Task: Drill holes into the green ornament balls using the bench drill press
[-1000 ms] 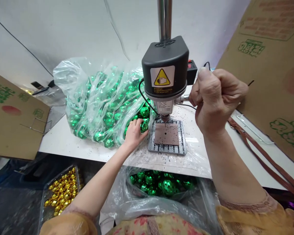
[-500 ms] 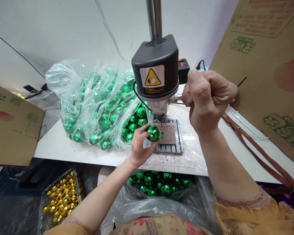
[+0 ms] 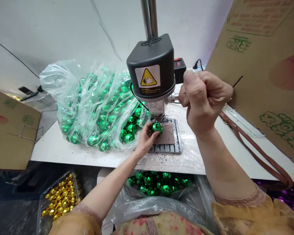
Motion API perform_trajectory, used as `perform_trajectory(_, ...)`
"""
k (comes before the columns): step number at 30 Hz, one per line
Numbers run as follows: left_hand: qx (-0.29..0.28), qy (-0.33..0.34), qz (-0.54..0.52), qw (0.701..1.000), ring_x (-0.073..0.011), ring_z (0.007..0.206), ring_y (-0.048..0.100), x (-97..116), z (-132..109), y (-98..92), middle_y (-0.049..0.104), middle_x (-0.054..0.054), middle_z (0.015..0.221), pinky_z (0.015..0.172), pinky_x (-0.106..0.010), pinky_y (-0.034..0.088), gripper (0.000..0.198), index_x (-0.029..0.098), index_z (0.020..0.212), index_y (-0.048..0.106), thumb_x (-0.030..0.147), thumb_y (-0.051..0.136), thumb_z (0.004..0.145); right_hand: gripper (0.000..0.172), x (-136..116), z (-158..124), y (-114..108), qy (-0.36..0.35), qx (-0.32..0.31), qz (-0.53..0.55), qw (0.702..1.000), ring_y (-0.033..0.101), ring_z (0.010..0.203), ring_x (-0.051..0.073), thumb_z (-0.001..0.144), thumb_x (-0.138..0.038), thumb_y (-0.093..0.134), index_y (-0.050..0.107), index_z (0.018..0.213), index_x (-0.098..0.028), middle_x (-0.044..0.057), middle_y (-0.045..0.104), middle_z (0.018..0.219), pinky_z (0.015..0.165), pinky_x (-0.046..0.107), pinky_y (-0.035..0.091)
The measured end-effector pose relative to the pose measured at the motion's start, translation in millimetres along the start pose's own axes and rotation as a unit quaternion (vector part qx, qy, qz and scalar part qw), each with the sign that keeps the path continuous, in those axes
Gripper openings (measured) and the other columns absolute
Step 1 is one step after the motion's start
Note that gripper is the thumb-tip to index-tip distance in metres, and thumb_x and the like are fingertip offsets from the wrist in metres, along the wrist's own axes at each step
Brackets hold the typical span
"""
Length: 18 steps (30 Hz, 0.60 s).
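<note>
My left hand (image 3: 147, 137) pinches a shiny green faceted ball (image 3: 157, 127) between thumb and fingers. The ball sits right under the chuck of a small drill press (image 3: 150, 70), over the pinkish board (image 3: 167, 134) on its slotted base (image 3: 177, 143). Whether the ball touches the drill bit cannot be made out. My right hand (image 3: 205, 99) is closed in a fist around the feed lever (image 3: 238, 81) at the press's right side; most of the lever is hidden by the fingers. Dark shavings lie scattered over the base and table.
A clear plastic bag (image 3: 63, 78) of green balls lies left of the press. Below the table edge, more green balls (image 3: 159, 184) fill another bag. A tray of gold balls (image 3: 61, 195) stands lower left. Cardboard boxes (image 3: 264, 81) and a brown strap (image 3: 257, 150) are at right.
My left hand has moved the green ball up and inward, from the front left of the board to beneath the chuck. My right hand keeps its grip on the lever.
</note>
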<state>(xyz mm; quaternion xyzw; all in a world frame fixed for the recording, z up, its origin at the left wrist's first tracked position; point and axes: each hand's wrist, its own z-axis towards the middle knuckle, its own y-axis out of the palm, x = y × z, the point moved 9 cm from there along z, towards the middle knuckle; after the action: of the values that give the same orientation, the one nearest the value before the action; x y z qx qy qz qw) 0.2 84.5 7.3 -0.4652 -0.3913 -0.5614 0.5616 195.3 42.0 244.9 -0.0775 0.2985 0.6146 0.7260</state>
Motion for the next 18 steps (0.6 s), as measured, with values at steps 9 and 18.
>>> perform_trajectory(9,-0.030,0.042,0.046,0.998,-0.0276,0.116,0.066,9,4,8.6,0.065,-0.012,0.127,0.105,-0.047,0.054,0.059,0.021,0.131,0.054,0.047,0.078,0.084,0.056,-6,-1,2,-0.015,-0.001,0.000,1.000,0.027,0.042,0.008,0.091,-0.049,0.061,0.031,0.054,-0.021,-0.004,0.034,0.046,0.044,0.034,0.025)
perform_trajectory(18,0.002,0.029,0.033,0.999,-0.0222,0.103,0.069,10,-2,13.0,0.068,-0.009,0.113,0.095,-0.041,0.057,0.054,0.020,0.125,0.055,0.046,0.078,0.083,0.055,-7,-2,1,-0.018,-0.006,-0.032,0.999,0.028,0.042,0.008,0.092,-0.049,0.059,0.031,0.054,-0.022,-0.004,0.032,0.045,0.043,0.034,0.027)
